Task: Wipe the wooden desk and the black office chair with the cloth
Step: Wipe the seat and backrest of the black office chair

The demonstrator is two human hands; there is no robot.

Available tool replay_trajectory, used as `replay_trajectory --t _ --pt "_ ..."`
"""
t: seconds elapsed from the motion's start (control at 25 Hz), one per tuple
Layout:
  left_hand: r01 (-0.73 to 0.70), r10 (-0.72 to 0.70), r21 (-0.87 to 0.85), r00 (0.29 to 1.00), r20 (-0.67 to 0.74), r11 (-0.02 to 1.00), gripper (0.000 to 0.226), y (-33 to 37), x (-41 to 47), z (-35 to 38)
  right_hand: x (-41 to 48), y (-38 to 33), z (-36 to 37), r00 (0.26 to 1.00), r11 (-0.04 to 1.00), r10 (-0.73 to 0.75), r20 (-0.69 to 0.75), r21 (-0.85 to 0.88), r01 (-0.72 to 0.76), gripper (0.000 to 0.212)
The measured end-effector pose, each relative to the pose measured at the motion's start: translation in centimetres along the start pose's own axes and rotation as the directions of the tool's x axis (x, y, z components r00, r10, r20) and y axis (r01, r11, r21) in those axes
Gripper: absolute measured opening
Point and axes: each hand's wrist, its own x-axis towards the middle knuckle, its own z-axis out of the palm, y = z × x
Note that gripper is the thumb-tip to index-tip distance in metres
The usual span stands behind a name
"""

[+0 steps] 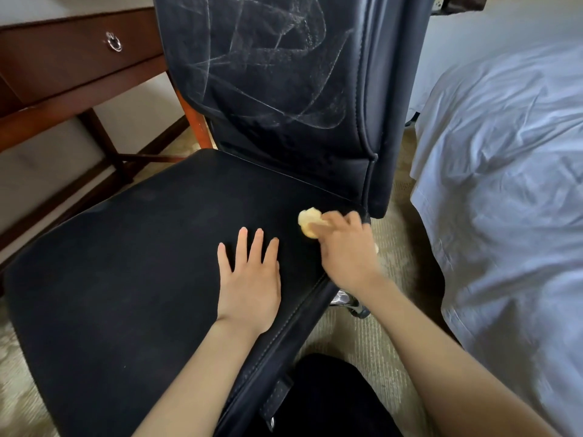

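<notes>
The black office chair (132, 279) fills the middle of the view, its seat flat in front of me and its backrest (271, 67) streaked with pale smear marks. My left hand (250, 279) lies flat on the seat with fingers spread. My right hand (345, 247) grips a bunched yellow cloth (307, 219) against the seat's far right corner, near the base of the backrest; it is motion-blurred. The wooden desk (72, 61) stands at the upper left, showing a drawer with a metal ring pull (113, 42).
A bed with rumpled white sheets (511, 171) runs along the right, close to the chair. Patterned carpet (388, 339) covers the floor between them. A chrome part of the chair base (347, 299) shows under the seat's right edge. My dark-clothed knee (328, 395) is at the bottom.
</notes>
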Motion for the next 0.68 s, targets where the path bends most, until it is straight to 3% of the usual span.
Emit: replay_trajectory --t 0.08,0.24,0.4,0.52,0.68 --pt "0.005 -0.005 0.006 1.0 0.008 1.0 0.052 0.0 0.0 0.1 -3.6 -1.5 0.1 0.989 0.989 -0.089 -0.119 0.11 0.102 0.033" --pt "0.015 -0.016 0.007 1.0 0.019 1.0 0.051 0.0 -0.3 0.1 -10.3 -1.8 2.6 0.965 0.864 -0.016 -0.26 0.482 0.144 0.04" --pt "0.041 -0.041 -0.011 0.999 0.009 0.999 0.051 0.1 -0.5 0.1 -10.7 0.0 4.3 0.955 0.816 0.014 -0.298 0.555 0.161 0.038" --pt "0.054 -0.054 -0.022 0.999 0.008 0.998 0.05 0.2 -0.8 0.2 -7.9 2.1 4.7 0.94 0.79 0.191 -0.284 0.612 0.025 0.041" --pt "0.069 -0.069 -0.003 0.998 0.011 0.998 0.05 0.3 -0.8 0.1 -2.9 5.4 4.3 0.882 0.696 0.446 -0.152 0.679 -0.235 0.037"
